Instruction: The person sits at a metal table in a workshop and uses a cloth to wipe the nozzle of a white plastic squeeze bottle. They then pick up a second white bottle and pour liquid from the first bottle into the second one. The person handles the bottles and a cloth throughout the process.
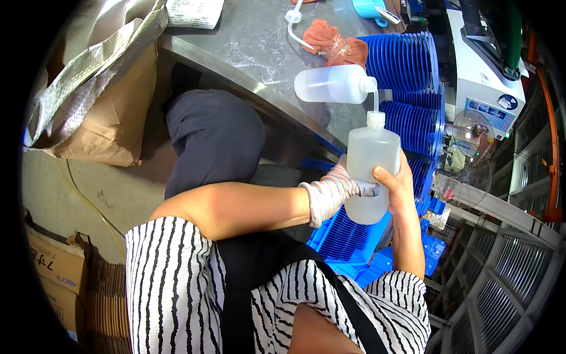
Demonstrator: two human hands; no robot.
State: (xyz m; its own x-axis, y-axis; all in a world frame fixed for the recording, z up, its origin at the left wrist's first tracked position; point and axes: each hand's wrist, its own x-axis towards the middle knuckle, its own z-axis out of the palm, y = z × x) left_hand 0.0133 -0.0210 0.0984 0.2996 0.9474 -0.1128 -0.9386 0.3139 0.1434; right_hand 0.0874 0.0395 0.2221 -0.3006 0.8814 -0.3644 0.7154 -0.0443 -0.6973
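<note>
My left hand [337, 187], in a striped knit glove with grey fingertips, grips the lower left side of a translucent white plastic bottle [375, 152]. My bare right hand [396, 182] is closed round its right side, thumb across the front. This bottle is upright in the picture and has a narrow neck. Just above it, a second translucent bottle [329, 84] lies sideways over the grey table, with no hand on it. A thin pale strand runs from its mouth to the held bottle's neck; stream or tube, I cannot tell.
A reddish-brown cloth [333, 45] and a white bent-tube cap [293, 16] lie on the grey table [253, 59]. Blue ribbed racks [401, 62] line its right side. A blue cup [368, 9] is behind. At left stands a paper sack [112, 112], with cardboard boxes [56, 259] below.
</note>
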